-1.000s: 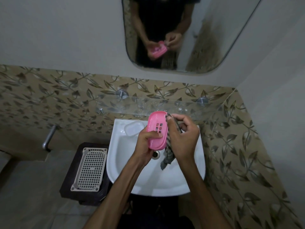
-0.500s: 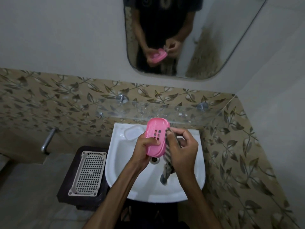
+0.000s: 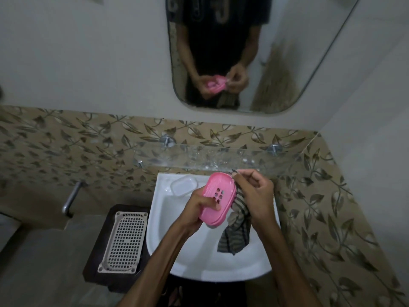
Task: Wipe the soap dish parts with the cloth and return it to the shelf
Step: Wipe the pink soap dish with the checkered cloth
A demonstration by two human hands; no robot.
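Left hand grips the pink soap dish over the sink; right hand, just beside it, pinches a striped cloth against its edge.

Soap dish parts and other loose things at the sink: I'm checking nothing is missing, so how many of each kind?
Pink soap dish part, held in the left hand: 1
Clear soap dish part on the basin: 1
Striped cloth, in the right hand: 1
White mesh tray: 1
Total: 4
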